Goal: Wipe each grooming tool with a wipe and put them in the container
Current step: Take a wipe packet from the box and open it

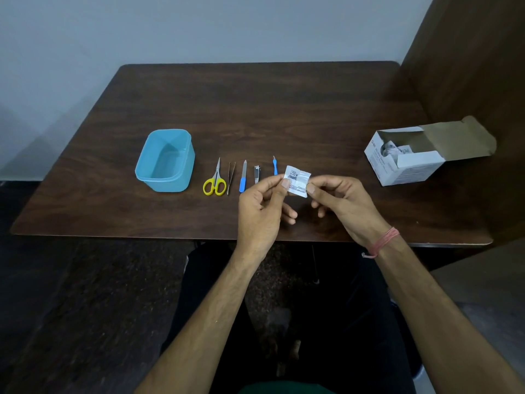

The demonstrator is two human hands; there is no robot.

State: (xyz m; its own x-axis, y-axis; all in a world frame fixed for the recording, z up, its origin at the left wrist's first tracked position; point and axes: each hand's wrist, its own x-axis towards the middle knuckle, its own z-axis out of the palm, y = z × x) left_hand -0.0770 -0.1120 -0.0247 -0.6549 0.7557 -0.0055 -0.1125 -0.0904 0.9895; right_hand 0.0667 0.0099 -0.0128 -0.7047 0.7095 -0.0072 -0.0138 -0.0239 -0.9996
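We find both hands raised together just below frame centre, the left hand (262,207) and right hand (342,204) each pinching an opposite edge of a small white wipe packet (297,181) between thumb and fingers. The tools lie in a row left of it: scissors (215,182), tweezers (230,177), nail file (243,177), clipper (256,174), and a blue stick (275,166). The blue container (166,162) stands further left on the table (255,109), whose upper half is bare; an opened box (412,155) sits near the right edge.
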